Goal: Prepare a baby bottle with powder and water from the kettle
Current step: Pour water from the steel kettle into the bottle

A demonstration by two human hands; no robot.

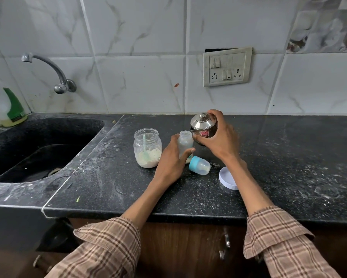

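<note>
The right hand [216, 137], clamped around the kettle [203, 127], holds its spout just right of the upright bottle [185, 143], which the left hand [173, 157] grips.

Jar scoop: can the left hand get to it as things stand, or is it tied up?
Probably not yet. The left hand is wrapped around the open bottle, so it must let go first. Otherwise the way looks free: the jar stands lidless just left of it, with the scoop upright inside.

Brown plaid sleeves [108, 245] (cuffs unbuttoned)
</note>
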